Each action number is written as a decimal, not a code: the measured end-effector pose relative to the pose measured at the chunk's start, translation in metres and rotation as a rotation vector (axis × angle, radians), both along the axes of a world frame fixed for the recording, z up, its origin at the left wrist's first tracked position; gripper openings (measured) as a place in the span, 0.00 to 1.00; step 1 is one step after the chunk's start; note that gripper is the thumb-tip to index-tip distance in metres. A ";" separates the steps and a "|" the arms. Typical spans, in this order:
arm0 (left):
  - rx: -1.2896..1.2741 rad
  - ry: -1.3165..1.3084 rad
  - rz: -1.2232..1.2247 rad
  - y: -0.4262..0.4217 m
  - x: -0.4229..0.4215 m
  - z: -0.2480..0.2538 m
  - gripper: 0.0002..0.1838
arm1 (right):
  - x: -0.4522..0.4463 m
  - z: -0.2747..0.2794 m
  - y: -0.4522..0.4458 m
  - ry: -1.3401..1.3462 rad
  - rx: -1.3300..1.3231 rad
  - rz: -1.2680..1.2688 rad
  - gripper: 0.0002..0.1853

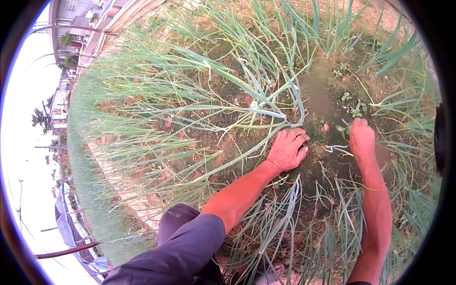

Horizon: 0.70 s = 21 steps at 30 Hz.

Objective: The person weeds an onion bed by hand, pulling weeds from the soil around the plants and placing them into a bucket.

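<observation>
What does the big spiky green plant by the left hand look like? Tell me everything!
The big plant has long, thin green leaves, some bluish, with paler parts near the bottom. They spread out over the brown soil, and one bends in a curve. The left hand is right by its base, maybe touching it. I can't see its roots.

At the left of my view I see a building (78,23) with a gridded window (71,5), a dark tree (45,117), blue sheeting (63,219) (rather rumpled), a reddish-brown pole (66,252) and bright sky (23,152).
</observation>
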<state>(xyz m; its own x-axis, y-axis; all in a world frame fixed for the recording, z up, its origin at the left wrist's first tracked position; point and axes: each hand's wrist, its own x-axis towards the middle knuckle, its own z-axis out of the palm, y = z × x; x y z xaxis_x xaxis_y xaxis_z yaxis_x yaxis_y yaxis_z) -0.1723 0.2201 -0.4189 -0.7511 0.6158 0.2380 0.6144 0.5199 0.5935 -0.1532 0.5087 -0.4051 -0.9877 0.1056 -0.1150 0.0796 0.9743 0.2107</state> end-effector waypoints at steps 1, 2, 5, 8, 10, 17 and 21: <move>0.005 0.008 0.002 0.000 0.000 -0.001 0.18 | 0.001 -0.006 0.027 0.036 -0.031 -0.104 0.10; 0.024 0.016 0.009 0.000 -0.001 0.001 0.18 | 0.000 -0.009 0.056 0.064 -0.053 -0.216 0.10; -0.016 0.019 0.005 0.003 0.001 0.001 0.17 | 0.017 0.068 0.065 0.094 -0.362 -0.170 0.11; -0.062 0.118 -0.024 0.006 0.001 -0.003 0.16 | 0.081 0.168 0.038 0.344 -0.553 -0.183 0.13; -0.055 0.102 -0.067 0.007 0.001 -0.007 0.16 | 0.161 0.236 0.052 0.488 -0.473 -0.352 0.13; -0.048 0.158 -0.099 0.007 0.002 -0.018 0.17 | 0.474 0.414 0.051 1.060 0.051 -1.326 0.16; -0.087 0.143 -0.074 0.004 0.002 -0.013 0.18 | 0.633 0.390 0.000 0.334 0.170 -1.804 0.21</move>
<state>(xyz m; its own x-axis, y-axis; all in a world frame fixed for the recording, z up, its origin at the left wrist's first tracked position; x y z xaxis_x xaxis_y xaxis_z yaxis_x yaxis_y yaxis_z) -0.1707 0.2243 -0.4318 -0.6653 0.6911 0.2823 0.7277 0.5159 0.4519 0.4801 0.5087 -0.0150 0.3490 0.9229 0.1624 0.9319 -0.3601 0.0435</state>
